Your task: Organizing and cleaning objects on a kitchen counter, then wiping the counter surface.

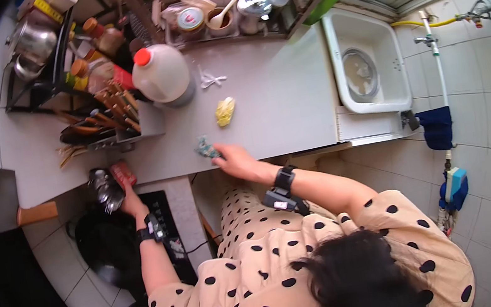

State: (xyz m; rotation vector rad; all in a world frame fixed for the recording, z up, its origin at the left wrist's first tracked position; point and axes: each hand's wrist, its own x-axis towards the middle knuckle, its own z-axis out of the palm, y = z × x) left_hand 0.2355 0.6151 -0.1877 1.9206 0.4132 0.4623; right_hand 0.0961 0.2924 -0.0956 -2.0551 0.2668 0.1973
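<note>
My left hand is at the counter's front left edge, its thumb against a red packet. Right beside that hand is a shiny dark bundle; its exact kind is unclear, and some of my fingers are hidden. Between the fingertips of my right hand is a small crumpled teal patterned wrapper or cloth, low over the front of the counter. Behind it lies a crumpled yellow wrapper or cloth. White plastic pieces lie farther back.
A large plastic jug with a red cap stands beside a utensil holder. Jars and a metal pot fill the back rack. A white sink borders the right. A black cooktop lies below my left hand.
</note>
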